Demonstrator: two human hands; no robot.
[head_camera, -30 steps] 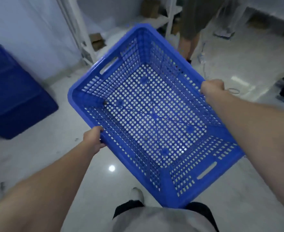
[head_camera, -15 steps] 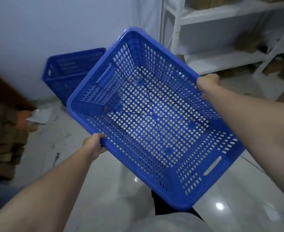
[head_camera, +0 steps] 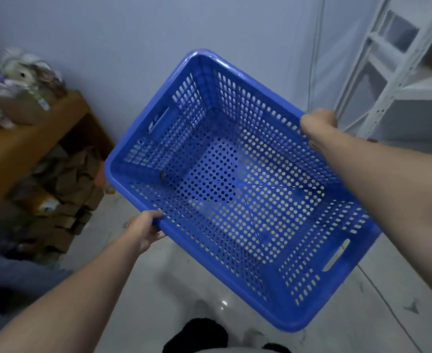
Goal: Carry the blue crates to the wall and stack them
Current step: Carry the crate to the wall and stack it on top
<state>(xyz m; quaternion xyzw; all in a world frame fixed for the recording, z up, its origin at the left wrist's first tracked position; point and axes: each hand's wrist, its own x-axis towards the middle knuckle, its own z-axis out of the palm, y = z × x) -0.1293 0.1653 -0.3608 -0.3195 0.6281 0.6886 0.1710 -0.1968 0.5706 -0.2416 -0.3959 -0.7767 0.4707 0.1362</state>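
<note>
I hold an empty blue perforated crate (head_camera: 235, 189) in the air in front of me, tilted with its far corner up. My left hand (head_camera: 146, 230) grips the rim of its left long side. My right hand (head_camera: 316, 126) grips the rim of the opposite side. Through the crate's holed floor a darker blue shape shows underneath; I cannot tell what it is. The pale wall (head_camera: 158, 34) stands just beyond the crate.
A wooden table (head_camera: 31, 138) with clutter on top stands at the left against the wall, cardboard boxes (head_camera: 67, 189) piled under it. White metal shelving (head_camera: 388, 80) rises at the right. Glossy tiled floor (head_camera: 184, 289) lies below, my feet at the bottom edge.
My view has swung left and closer to the wall. The separate blue crate seen by the wall earlier is now out of direct sight behind the carried crate. Both hands keep their grip.
</note>
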